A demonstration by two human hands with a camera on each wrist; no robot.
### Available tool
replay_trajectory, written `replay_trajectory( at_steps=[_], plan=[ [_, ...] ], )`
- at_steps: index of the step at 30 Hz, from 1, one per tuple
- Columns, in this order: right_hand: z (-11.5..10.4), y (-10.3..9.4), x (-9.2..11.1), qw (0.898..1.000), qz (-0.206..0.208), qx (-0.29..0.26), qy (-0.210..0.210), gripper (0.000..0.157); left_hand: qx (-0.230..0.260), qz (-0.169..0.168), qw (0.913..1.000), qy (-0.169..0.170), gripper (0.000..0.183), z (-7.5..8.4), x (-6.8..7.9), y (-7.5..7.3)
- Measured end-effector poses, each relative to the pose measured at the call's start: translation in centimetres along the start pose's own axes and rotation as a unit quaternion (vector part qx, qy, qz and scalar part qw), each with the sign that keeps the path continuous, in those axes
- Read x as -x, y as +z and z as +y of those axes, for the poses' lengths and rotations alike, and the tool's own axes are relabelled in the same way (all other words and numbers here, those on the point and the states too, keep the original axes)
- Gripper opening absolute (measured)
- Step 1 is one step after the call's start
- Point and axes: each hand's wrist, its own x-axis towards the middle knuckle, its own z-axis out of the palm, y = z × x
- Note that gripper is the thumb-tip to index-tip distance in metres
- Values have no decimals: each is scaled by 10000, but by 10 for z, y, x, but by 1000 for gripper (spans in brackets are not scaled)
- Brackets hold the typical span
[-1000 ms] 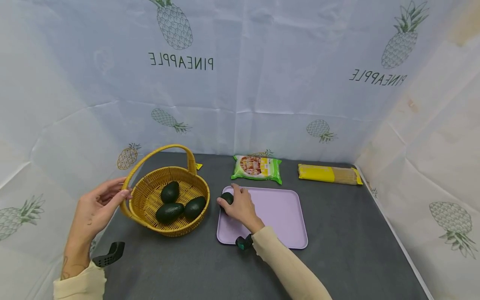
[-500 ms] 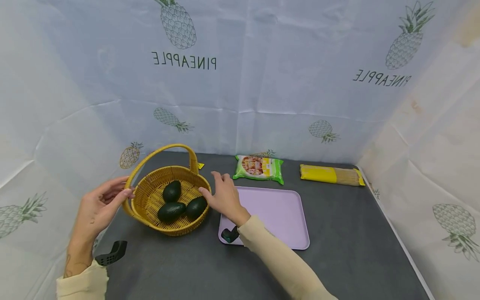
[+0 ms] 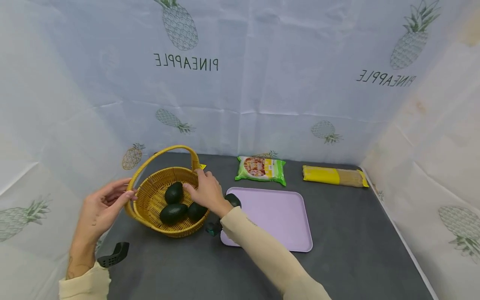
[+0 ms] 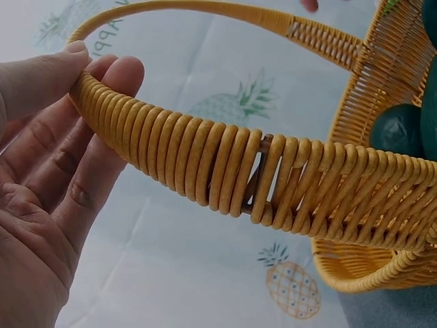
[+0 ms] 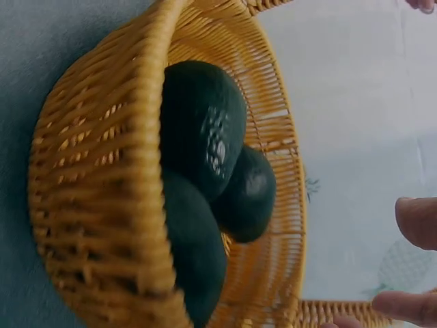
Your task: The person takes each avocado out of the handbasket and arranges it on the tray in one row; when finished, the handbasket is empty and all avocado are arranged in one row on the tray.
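Observation:
My left hand (image 3: 101, 208) grips the yellow wicker basket's handle (image 4: 157, 140) at its left side, thumb over it and fingertips behind. Three dark green avocados (image 3: 174, 213) lie in the basket (image 5: 102, 205). Over the basket's right rim, close to the foot of the handle, is my right hand (image 3: 207, 192). Its thumb (image 5: 418, 222) and fingers are apart in the right wrist view, with nothing between them. Another avocado (image 3: 233, 200) sits on the left part of the lilac tray (image 3: 273, 221), partly hidden by my right wrist.
Behind the tray lies a green food packet (image 3: 260, 170). A yellow pack of noodles or pasta (image 3: 335, 176) is at the back right. Pineapple-printed cloth (image 3: 277, 83) closes off the back and sides of the dark table (image 3: 352, 233).
My right hand has let go of the avocado on the tray and moved left to the basket's right rim. The left hand keeps its hold on the handle.

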Motion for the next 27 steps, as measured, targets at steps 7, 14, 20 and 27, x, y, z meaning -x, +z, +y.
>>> replay_trajectory(
  at_steps=[7, 14, 20, 27],
  plan=[
    [-7, 16, -15, 9987, -316, -195, 337, 65, 26, -41, 10000, 42, 38, 0, 1, 1],
    [-11, 23, -24, 9945, -570, -476, 733, 66, 57, -124, 9999, 76, 39, -1, 3, 2],
    [-14, 31, -31, 9952, -659, -373, 626, 63, 33, -131, 9999, 68, 39, -3, 6, 2],
    [-25, 41, -36, 9939, -785, -479, 616, 60, -36, -122, 9999, 64, 37, 0, 4, -3]
  ],
)
